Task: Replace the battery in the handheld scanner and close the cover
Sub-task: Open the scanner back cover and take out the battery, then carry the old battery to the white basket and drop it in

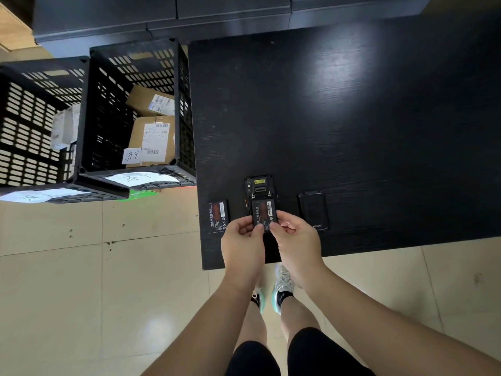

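Note:
The black handheld scanner (259,187) lies face down near the front edge of the black table (352,118), its back open. A black battery (264,211) with a red and white label sits over the scanner's lower half. My left hand (242,244) and my right hand (296,240) both pinch the battery's near end with thumbs and fingertips. A second battery (218,214) lies flat on the table just left of the scanner. The black battery cover (314,210) lies to the right of the scanner. The scanner's lower part is hidden under the battery and my fingers.
Two black slotted plastic crates (86,126) stand on the floor left of the table; the nearer one holds cardboard parcels (151,123) with labels. Dark cabinets (217,14) run along the far side. Beige floor tiles and my feet lie below the table's front edge.

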`<state>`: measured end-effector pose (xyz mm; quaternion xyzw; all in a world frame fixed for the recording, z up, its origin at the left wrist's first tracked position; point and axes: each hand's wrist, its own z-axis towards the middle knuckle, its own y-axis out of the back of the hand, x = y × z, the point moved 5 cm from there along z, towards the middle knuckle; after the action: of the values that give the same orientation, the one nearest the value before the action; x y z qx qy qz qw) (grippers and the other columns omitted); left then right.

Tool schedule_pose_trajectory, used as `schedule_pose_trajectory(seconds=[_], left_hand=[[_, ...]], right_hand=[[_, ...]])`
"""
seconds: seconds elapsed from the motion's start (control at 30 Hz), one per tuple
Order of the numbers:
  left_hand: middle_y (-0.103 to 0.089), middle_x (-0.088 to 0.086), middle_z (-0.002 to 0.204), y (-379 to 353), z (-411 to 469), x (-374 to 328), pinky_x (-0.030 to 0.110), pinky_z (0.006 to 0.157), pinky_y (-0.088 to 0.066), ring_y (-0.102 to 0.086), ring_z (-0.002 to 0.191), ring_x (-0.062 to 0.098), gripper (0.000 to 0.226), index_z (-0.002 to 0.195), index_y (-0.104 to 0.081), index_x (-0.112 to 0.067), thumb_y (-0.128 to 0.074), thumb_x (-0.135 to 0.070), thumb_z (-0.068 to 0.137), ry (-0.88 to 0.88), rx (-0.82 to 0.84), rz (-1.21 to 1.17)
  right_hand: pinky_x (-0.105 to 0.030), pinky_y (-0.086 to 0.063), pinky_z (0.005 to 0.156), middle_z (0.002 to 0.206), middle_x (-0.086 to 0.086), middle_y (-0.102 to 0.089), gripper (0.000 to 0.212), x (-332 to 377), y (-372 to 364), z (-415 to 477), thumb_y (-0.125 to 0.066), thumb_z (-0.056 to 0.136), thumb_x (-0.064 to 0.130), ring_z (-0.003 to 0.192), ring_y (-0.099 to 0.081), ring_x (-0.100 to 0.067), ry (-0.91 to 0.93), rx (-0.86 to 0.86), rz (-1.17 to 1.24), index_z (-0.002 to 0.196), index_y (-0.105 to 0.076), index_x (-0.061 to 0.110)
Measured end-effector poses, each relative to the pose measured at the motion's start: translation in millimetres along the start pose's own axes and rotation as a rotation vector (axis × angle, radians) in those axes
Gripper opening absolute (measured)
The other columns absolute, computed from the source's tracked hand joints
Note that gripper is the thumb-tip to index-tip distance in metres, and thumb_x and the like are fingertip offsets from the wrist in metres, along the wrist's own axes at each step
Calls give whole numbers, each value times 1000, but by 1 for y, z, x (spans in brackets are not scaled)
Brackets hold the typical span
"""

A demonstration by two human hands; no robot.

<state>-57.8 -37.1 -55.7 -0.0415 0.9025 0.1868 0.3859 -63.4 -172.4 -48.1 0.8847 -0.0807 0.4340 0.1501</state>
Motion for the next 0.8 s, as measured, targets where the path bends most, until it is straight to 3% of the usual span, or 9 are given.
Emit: schedule_pose_trajectory(seconds=[0.1,0.23,0.33,0.4,0.47,0.57,0.8], left_hand=[[-76,-4,90,1,-7,-13,34,80,-59,-72,82,9,20,99,-68,-23,-71,-14,82,6,34,-62],[-76,-6,88,3,-20,-57,29,76,-59,-73,81,8,19,98,-69,-24,-72,-14,82,-81,51,-84],[-75,-7,84,4,-36,-105,20,66,-56,-72,76,5,19,91,-69,-26,-73,-12,80,-174,62,-115],[-75,-5,83,1,-47,-138,23,68,-57,-72,76,6,18,91,-70,-25,-73,-11,80,-230,101,-128],[-75,-4,83,-8,-61,-169,27,71,-58,-72,77,9,18,90,-71,-24,-74,-11,79,-298,150,-111],[-74,-5,85,-36,-88,-208,23,71,-57,-71,80,7,20,89,-70,-27,-76,-11,80,-364,261,-83],[-74,-5,89,-158,-199,-245,26,76,-57,-71,80,5,21,91,-70,-25,-75,-8,81,-491,653,68]], right_hand=[[-18,-52,77,89,12,-77,27,10,3,-4,-67,88,10,85,-70,0,-13,2,55,107,-73,29],[-25,-53,84,95,12,-77,30,47,10,-10,-68,88,12,89,-71,-2,-4,-5,141,114,-71,25],[-15,-54,71,90,17,-77,27,88,21,-19,-67,88,9,85,-72,-1,62,-21,207,107,-73,28],[-12,-53,64,89,18,-77,29,116,31,-26,-68,87,8,84,-72,-1,107,-45,260,99,-74,33],[-17,-55,72,93,15,-77,31,143,49,-33,-68,88,8,87,-72,-4,155,-87,297,96,-74,37],[-30,-56,87,97,14,-77,28,174,90,-44,-69,87,11,93,-71,-4,223,-184,338,107,-73,31],[-38,-55,94,100,16,-75,30,180,245,-83,-72,85,15,95,-70,-3,261,-549,497,110,-71,31]])
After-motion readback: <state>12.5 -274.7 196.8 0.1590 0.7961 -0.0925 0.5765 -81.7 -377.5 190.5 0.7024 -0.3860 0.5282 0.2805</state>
